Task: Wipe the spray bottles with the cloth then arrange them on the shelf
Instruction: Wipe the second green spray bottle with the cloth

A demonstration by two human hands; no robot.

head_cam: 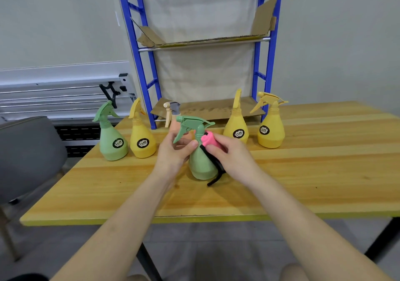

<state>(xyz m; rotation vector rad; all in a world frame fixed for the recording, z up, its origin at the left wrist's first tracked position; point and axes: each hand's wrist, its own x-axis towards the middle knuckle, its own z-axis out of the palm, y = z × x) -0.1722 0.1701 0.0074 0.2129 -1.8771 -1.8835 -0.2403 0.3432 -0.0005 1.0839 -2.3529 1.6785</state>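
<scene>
A green spray bottle (200, 161) stands at the middle of the wooden table (303, 172). My left hand (175, 151) grips its neck just under the trigger. My right hand (229, 154) presses a pink cloth with a black edge (208, 141) against the bottle's right shoulder; a black end of the cloth hangs to the table. Behind stand another green bottle (112, 140), a yellow bottle (141, 139), a peach bottle with a grey head (173, 116), partly hidden, and two more yellow bottles (237, 125) (270, 127). The blue-framed shelf (257, 64) rises at the table's back.
Cardboard sheets (207, 108) line the shelf's two levels. A grey chair (28, 151) stands left of the table. A white radiator-like unit (60, 90) runs along the wall at the left. The table's near edge (151, 219) lies just ahead of my forearms.
</scene>
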